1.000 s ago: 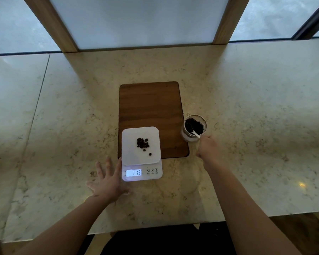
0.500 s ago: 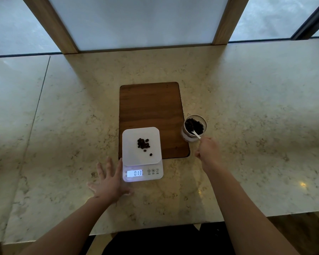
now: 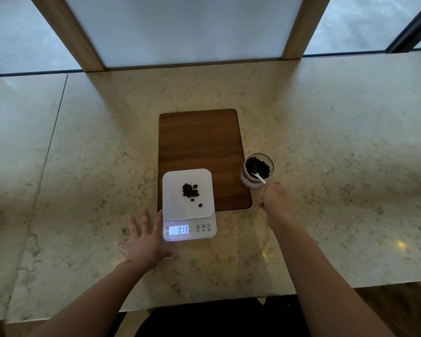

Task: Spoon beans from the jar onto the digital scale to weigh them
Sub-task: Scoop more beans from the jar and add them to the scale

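Open glass jar of dark beans, white scale reading 013

2 bare forearms, no sleeves, left hand and right hand ungloved (no rings).

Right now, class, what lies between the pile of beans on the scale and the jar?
In the head view, white scale platform around the pile of beans, then a bare strip of wooden board up to the jar. Nothing else.

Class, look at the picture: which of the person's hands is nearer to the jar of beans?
Right. The right hand sits just in front of the jar, holding the spoon; the left hand lies flat beside the scale.
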A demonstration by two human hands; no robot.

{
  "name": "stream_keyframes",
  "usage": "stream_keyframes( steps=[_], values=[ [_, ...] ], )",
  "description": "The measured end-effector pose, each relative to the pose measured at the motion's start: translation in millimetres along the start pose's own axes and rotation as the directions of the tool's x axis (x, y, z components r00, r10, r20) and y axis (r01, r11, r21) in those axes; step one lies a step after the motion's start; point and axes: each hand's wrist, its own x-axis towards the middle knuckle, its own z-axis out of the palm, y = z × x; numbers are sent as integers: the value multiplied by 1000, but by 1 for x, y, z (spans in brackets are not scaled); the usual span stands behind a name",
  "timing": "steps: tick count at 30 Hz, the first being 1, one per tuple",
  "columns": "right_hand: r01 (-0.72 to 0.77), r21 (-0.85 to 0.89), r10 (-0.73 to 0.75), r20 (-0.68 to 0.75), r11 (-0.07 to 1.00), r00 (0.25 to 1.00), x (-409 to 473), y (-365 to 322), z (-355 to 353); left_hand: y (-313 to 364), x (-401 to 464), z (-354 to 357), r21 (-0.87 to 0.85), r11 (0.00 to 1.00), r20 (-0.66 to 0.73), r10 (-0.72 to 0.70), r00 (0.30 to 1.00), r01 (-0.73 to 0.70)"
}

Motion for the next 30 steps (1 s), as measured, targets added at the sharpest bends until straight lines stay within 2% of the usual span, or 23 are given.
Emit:
stream_keyframes(
  steps=[30],
  values=[
    [18,44,-19,9,999,1000,1,8,0,-3,2,1,3,1000,5,-1,1000,1]
  ],
)
